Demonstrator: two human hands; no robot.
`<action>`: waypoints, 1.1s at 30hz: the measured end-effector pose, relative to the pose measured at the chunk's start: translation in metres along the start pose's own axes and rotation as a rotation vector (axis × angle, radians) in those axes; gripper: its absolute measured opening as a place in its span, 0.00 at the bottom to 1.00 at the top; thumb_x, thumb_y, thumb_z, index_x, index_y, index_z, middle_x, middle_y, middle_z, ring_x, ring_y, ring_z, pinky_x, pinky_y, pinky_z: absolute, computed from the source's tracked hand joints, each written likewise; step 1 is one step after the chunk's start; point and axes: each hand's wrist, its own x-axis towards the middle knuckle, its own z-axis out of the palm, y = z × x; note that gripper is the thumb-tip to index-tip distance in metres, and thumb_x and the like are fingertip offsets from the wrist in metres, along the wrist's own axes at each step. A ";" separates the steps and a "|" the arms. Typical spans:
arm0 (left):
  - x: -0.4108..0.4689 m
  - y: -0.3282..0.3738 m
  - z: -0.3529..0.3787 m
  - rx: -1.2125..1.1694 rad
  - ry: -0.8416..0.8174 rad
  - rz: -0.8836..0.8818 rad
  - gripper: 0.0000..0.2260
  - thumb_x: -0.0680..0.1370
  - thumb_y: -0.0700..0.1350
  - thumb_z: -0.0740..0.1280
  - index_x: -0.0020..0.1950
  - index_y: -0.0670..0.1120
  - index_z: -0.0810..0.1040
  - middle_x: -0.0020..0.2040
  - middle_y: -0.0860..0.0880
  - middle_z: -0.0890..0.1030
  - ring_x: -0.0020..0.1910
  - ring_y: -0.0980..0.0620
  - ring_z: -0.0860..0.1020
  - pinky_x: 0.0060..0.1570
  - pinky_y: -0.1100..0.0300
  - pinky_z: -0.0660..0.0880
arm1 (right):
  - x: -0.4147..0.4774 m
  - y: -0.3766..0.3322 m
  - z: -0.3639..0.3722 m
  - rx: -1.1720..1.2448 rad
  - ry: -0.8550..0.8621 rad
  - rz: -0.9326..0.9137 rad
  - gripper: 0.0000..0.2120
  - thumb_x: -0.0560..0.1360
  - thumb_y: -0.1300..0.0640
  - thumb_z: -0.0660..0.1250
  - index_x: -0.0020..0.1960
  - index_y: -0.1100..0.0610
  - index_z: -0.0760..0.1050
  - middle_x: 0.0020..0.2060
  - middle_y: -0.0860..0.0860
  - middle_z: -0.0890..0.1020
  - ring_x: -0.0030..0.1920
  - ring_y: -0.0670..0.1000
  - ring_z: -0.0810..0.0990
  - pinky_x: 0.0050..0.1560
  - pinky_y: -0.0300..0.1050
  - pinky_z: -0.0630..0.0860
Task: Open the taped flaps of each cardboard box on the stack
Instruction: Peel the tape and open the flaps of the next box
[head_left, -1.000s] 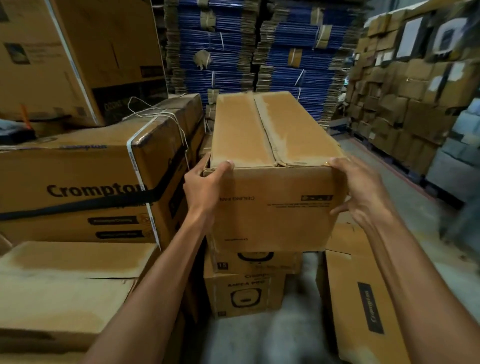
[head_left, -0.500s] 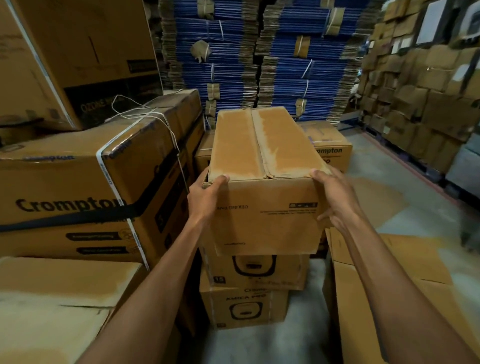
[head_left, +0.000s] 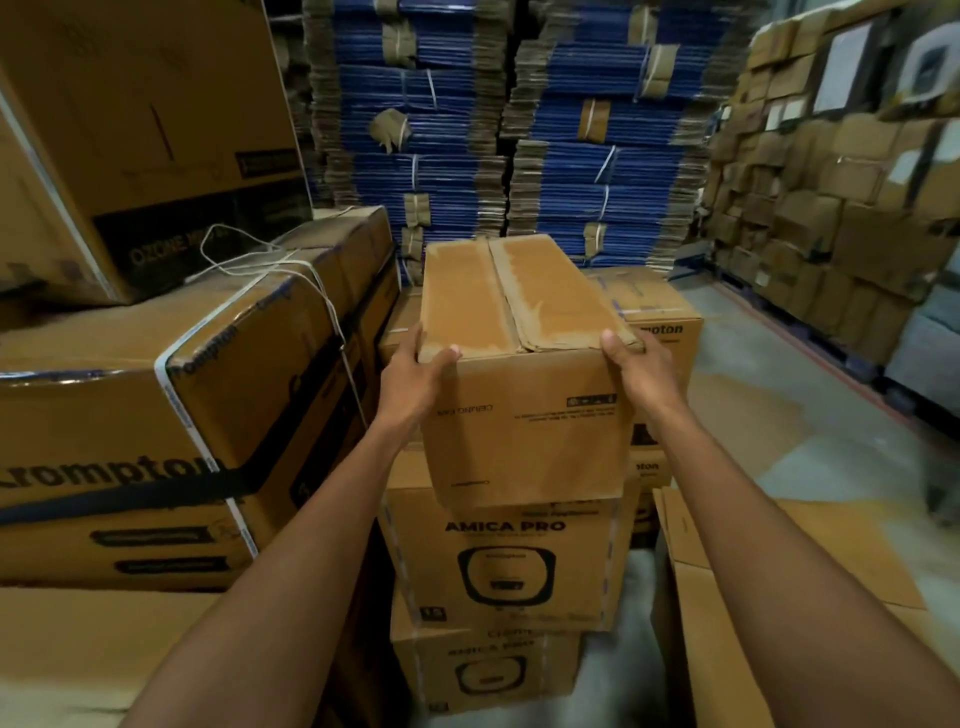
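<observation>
Filling the back of the room were tall stacks of flat blue cartons (head_left: 452, 130), tied in bundles. A wall of brown boxes (head_left: 831, 218) rose on the right. On the left sat a very big Crompton box (head_left: 156, 415) with a black band round it. Another big box marked OZONE (head_left: 135, 104) leaned on top of it.

In the middle was the long cardboard box (head_left: 524, 431). It was at the top of a small stack, over an AMICA PRO box (head_left: 498, 566), which stood on one more box (head_left: 488, 670) like it. The long box stuck out past the front of the AMICA PRO box. Whether it rested there or was lifted a little could not be told. Its two top flaps (head_left: 457, 301) lay shut and met along a line down the middle.

The person held the near end of the long box with both hands. The left hand (head_left: 410, 379) gripped the left top corner, thumb on the flap and fingers curled round the side. The right hand (head_left: 644, 374) gripped the right top corner, thumb on top. Its fingers were hidden behind the box. A thin white string (head_left: 270, 265) lay looped on the Crompton box.
</observation>
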 end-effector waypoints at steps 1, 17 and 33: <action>0.005 0.002 0.001 0.066 0.008 0.044 0.28 0.82 0.50 0.68 0.80 0.49 0.64 0.70 0.53 0.74 0.68 0.50 0.74 0.68 0.52 0.73 | 0.001 0.000 0.003 -0.008 0.010 -0.002 0.36 0.75 0.29 0.64 0.76 0.47 0.67 0.73 0.52 0.72 0.72 0.61 0.70 0.69 0.66 0.70; 0.031 0.030 0.060 1.104 -0.420 0.679 0.41 0.78 0.73 0.55 0.84 0.55 0.47 0.84 0.49 0.46 0.82 0.43 0.44 0.77 0.32 0.43 | -0.112 0.147 0.111 1.072 -0.201 0.809 0.31 0.73 0.44 0.75 0.69 0.57 0.70 0.56 0.61 0.81 0.58 0.60 0.79 0.59 0.56 0.77; 0.033 0.069 0.053 0.964 -0.373 0.617 0.41 0.76 0.60 0.72 0.83 0.55 0.54 0.77 0.46 0.70 0.68 0.41 0.75 0.67 0.40 0.73 | -0.071 0.101 0.115 1.121 0.102 0.538 0.40 0.75 0.60 0.74 0.78 0.43 0.56 0.74 0.56 0.70 0.73 0.65 0.69 0.67 0.77 0.66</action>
